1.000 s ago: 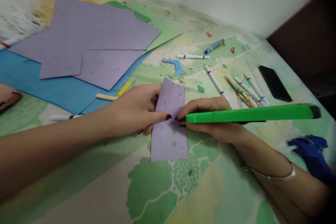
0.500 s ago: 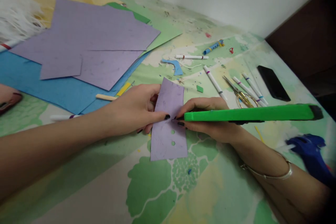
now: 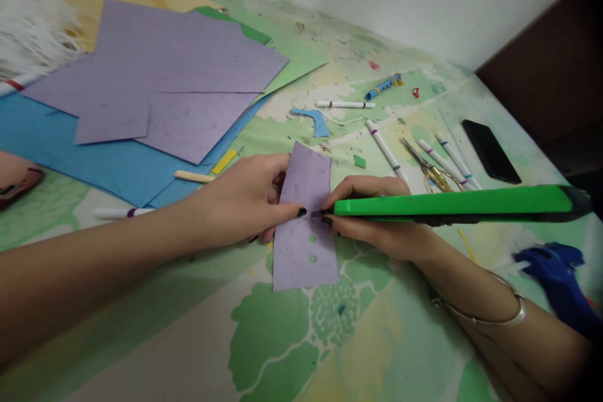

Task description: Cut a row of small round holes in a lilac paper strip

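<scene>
Head view: the strip (image 3: 306,176) is in the middle of the worktop (image 3: 188,339), between the two hands. It looks like purple card or foam sheet, so it should be light and bendy, with some grip to its face, and easy to crease or tear near the two small holes in its lower half. It is best held flat by its side edges, with support close to where a point presses.

The left hand (image 3: 249,191) is closed in a pinch on the strip's left edge, thumb on top and fingers at or under the edge. The right hand (image 3: 396,239) is closed round the green cutter (image 3: 447,202), finger and thumb near its dark tip. That tip is over the strip just above the holes, very near the left thumb; whether it touches the face I cannot tell. The cutter's long, stiff body hides part of the right hand.

Beyond the left arm are the purple sheets (image 3: 155,50) on a blue sheet (image 3: 117,166). A wooden stick (image 3: 193,176) runs behind the left hand, and the left forearm partly covers a pen (image 3: 113,213). To the right lie the scissors (image 3: 431,171) among more pens, the phone (image 3: 491,151), and a blue tool (image 3: 556,276) beside the right forearm.
</scene>
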The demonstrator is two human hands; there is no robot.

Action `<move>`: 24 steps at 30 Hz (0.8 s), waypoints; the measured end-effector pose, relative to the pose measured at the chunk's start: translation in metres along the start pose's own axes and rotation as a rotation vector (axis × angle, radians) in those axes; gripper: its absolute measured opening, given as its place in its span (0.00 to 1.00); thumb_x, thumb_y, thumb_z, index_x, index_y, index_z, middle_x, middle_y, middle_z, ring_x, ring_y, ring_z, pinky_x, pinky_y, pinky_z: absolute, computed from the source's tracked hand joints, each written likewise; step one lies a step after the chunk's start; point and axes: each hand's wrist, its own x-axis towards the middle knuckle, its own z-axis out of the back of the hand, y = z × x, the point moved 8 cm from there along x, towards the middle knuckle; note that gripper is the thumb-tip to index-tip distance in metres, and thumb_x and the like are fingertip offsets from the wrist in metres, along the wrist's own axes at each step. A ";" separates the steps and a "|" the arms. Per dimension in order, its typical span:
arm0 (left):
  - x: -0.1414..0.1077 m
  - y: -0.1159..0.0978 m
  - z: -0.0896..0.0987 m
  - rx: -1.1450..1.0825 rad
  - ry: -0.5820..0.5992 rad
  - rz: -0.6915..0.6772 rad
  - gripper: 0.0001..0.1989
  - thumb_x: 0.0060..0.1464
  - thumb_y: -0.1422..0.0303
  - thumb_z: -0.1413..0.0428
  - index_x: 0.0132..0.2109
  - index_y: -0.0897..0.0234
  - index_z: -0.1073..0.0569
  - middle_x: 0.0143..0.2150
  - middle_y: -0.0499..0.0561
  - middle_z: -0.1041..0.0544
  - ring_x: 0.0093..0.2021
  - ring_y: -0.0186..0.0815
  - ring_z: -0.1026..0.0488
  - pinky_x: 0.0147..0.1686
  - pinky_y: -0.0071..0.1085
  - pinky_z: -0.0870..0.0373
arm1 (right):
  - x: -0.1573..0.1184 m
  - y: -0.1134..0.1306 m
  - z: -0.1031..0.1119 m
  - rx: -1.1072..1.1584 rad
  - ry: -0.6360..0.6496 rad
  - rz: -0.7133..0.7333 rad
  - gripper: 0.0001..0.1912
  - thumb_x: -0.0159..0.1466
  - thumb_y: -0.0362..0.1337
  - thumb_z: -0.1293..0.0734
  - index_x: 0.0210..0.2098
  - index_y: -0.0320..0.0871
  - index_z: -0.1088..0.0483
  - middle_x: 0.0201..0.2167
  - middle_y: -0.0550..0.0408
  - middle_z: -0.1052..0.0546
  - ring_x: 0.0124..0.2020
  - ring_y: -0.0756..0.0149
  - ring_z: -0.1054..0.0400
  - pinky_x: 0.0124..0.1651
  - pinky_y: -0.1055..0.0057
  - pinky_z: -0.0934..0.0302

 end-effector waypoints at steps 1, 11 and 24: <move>0.000 0.000 0.000 0.010 0.001 0.001 0.11 0.50 0.69 0.42 0.41 0.59 0.33 0.19 0.40 0.29 0.16 0.31 0.29 0.13 0.22 0.36 | -0.001 0.001 0.000 -0.017 -0.016 0.006 0.02 0.56 0.29 0.30 0.30 0.39 0.26 0.24 0.59 0.25 0.24 0.75 0.34 0.26 0.80 0.41; -0.012 0.005 -0.002 -0.128 -0.123 -0.016 0.45 0.50 0.70 0.41 0.65 0.50 0.61 0.28 0.41 0.25 0.18 0.32 0.26 0.15 0.22 0.31 | -0.004 0.003 0.005 -0.019 -0.086 0.015 0.06 0.56 0.26 0.31 0.33 0.40 0.25 0.28 0.58 0.22 0.28 0.74 0.30 0.29 0.79 0.38; -0.032 -0.031 0.015 0.787 -0.278 -0.607 0.12 0.60 0.66 0.50 0.47 0.59 0.25 0.37 0.51 0.25 0.33 0.36 0.27 0.29 0.29 0.35 | -0.003 -0.007 0.009 0.071 -0.058 -0.095 0.05 0.55 0.27 0.30 0.32 0.39 0.24 0.26 0.58 0.23 0.24 0.74 0.30 0.27 0.78 0.36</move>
